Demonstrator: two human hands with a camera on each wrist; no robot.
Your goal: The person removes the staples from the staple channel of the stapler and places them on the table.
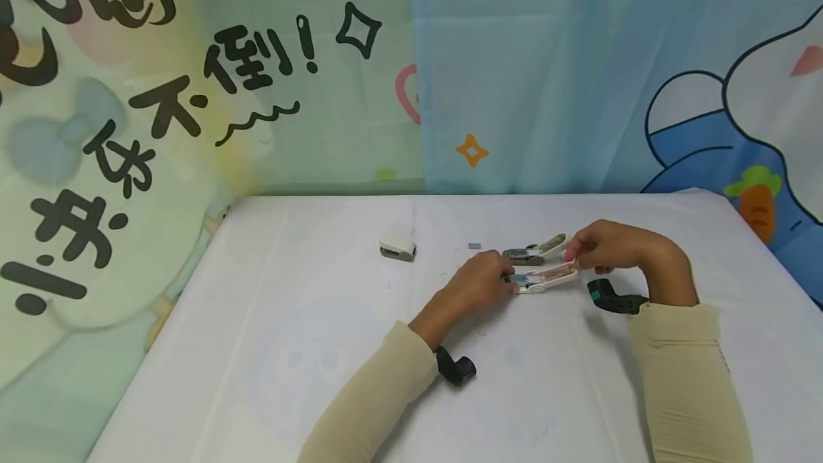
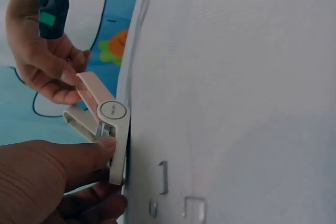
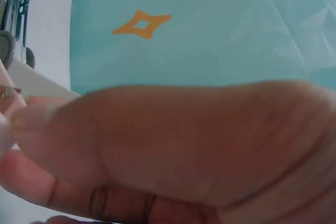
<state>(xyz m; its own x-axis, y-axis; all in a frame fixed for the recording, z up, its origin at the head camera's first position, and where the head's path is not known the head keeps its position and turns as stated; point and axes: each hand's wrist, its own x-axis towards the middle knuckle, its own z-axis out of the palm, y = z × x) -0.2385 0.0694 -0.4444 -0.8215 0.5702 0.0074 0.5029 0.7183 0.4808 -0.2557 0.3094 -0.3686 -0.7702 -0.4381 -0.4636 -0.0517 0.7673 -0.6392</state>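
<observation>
Left hand (image 1: 479,281) and right hand (image 1: 601,247) hold pink stapler (image 1: 543,277).

We see a pink stapler (image 2: 105,124) lying opened against the white worktop (image 2: 236,77). Our left hand (image 2: 47,182) comes in below the stapler, its fingers (image 2: 100,148) pinching the end beneath the round hinge. Above the stapler, our right hand (image 2: 44,66) holds the raised pink arm by its far end, a dark wrist camera (image 2: 52,6) strapped higher up. Just beside the stapler's lower end, a few loose staples (image 2: 164,177) lie on the worktop.
</observation>
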